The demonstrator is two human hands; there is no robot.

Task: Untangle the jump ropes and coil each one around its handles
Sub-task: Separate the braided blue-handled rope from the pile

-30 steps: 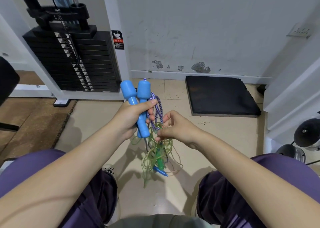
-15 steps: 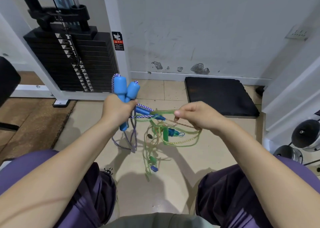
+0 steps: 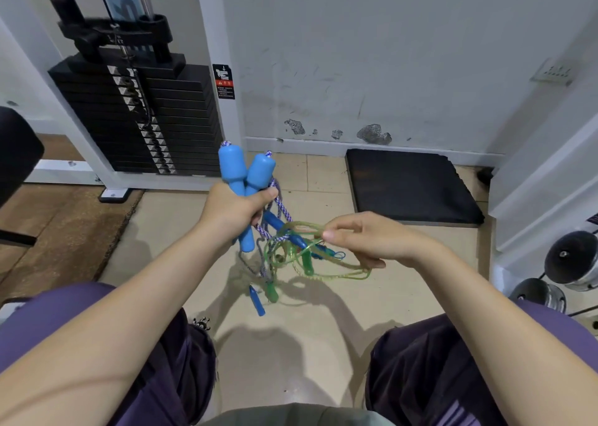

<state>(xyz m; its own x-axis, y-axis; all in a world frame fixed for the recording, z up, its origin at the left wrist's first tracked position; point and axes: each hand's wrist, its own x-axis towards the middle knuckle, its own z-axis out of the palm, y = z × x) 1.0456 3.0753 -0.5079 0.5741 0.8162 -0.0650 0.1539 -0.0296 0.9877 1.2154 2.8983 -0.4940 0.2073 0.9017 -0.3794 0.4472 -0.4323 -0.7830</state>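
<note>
Right fingers pinched a green loop, drawing it sideways, likely to open the knot. The right hand hovered above the floor. The left hand clamped both blue handles upright, anchoring the braided rope; the tangle dangled between the hands.

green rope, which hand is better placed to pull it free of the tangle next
Probably the right hand: it already pinches a loop of the green rope. The left hand grips the two big blue handles, so it likely serves best as the anchor.
</note>
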